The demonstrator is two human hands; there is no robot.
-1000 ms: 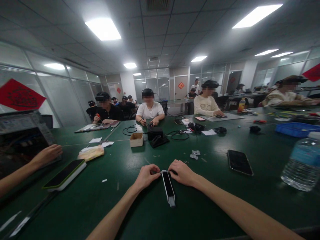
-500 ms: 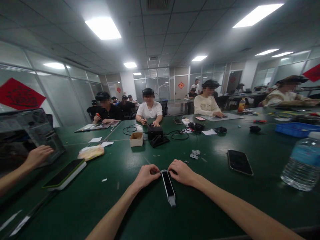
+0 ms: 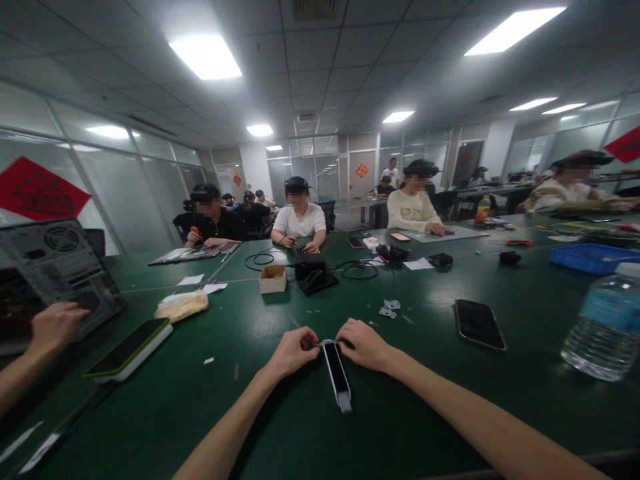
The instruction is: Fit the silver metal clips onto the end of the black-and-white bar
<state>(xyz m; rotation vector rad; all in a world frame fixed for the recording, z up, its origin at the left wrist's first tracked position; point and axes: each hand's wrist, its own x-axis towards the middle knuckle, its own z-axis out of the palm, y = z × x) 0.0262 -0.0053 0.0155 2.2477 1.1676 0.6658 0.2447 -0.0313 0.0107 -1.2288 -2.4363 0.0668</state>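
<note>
A slim device [image 3: 338, 375], with a black face, a white frame and a greyish cap at its near end, lies lengthwise on the green table in front of me. My left hand [image 3: 296, 349] is closed in a pinch beside the device's far left corner; what its fingertips hold is too small to name. At the far right corner, the curled fingers of my right hand [image 3: 365, 343] press against the device. Small silvery pieces [image 3: 389, 309] lie on the table beyond my right hand.
A phone [image 3: 480, 324] and a water bottle [image 3: 603, 323] stand to the right. At left are a green-edged phone on a white block [image 3: 129, 350], a bread-like packet [image 3: 183, 305] and a computer case [image 3: 60, 267] with a co-worker's hand [image 3: 57, 325]. A small box [image 3: 273, 280] sits ahead.
My hands and the slim device hold nearly still. At left, the computer case has turned, and the co-worker's hand has moved left and lower. The person opposite shifts their hands.
</note>
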